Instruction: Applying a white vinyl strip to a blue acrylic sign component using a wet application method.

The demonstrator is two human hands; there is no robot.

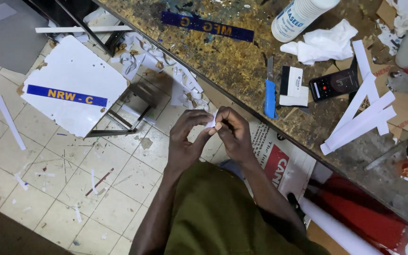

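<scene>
Beside a scarred workbench (223, 61) on the right, a white board (74, 85) with a blue strip lies left. Left hand (185, 139) and right hand (234, 134) pinch a small white paper strip (212, 122) between fingertips; likely light, flimsy, best gripped at its edges.
</scene>
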